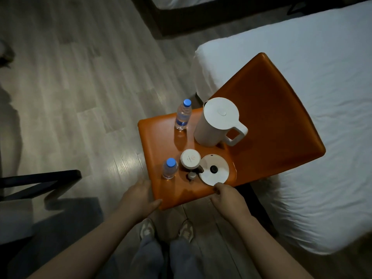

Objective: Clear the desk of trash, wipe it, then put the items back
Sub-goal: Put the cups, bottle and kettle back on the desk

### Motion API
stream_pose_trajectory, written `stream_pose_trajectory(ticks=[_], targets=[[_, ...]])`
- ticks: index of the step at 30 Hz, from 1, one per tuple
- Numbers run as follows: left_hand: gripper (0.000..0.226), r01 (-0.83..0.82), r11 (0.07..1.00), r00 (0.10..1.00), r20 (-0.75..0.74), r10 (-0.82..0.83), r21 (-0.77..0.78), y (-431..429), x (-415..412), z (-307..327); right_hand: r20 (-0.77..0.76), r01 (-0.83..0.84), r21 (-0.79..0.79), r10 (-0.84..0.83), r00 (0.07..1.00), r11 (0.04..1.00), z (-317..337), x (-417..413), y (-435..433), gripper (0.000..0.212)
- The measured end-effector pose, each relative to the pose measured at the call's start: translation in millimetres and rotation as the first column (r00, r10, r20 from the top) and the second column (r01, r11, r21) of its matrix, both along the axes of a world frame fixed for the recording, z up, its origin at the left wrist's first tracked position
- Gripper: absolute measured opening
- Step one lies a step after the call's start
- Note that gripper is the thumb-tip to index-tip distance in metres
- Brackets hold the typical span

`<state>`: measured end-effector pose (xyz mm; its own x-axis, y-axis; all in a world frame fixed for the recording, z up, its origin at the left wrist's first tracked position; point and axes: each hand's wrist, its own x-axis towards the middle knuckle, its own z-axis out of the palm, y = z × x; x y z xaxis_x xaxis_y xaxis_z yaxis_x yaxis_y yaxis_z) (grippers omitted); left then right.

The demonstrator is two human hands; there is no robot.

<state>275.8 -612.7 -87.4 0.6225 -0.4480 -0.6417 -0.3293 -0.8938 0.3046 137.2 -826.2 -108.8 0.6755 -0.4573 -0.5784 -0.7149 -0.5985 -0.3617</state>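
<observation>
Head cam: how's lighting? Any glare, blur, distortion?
Head view: dim overall, foreground underexposed; glare patch on the floor left of the chair; faint sheen on its seat; wide-angle bowing along the bed; kettle readable, slightly soft.

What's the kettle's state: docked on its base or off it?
Off. The kettle stands upright on the orange chair seat, apart from its round base, whose centre connector shows bare.
</observation>
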Motion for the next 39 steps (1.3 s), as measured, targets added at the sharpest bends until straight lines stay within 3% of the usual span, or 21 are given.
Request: stream_pose_trajectory(ticks=[4,9,16,19,30,39], targets=[[0.086,-0.072,0.994,0.997,-0.040,0.069,-0.077,-17,16,-38,-0.034,0.025,-0.009,-0.025,0.999,1.000,-34,16,-19,0.035],[0.113,-0.183,0.957,0.982,-0.087,0.167,-0.226,-22,27,-123,-0.038,0.081,-0.002,-0.081,0.996,0.997,-78,34,-38,0.039],[0.090,-0.368,0.862,0.928,-0.083,0.363,-0.348,-53,31,-154,-0.055,0.057,-0.015,-0.058,0.997,0.998,-127,54,-53,0.040],[0.098,-0.436,0.829,0.895,-0.076,0.439,-0.350,-60,32,-168,-0.053,0.049,-0.005,-0.049,0.997,0.999,-140,62,-53,0.040],[0.068,-0.472,0.740,0.867,-0.100,0.488,-0.480,-68,36,-194,-0.062,0.089,0.076,-0.085,0.995,0.993,-180,86,-45,0.044],[0.045,-0.474,0.696,0.859,-0.109,0.501,-0.539,-51,37,-185,-0.015,0.183,0.184,-0.183,0.983,0.966,-191,97,-35,0.011]])
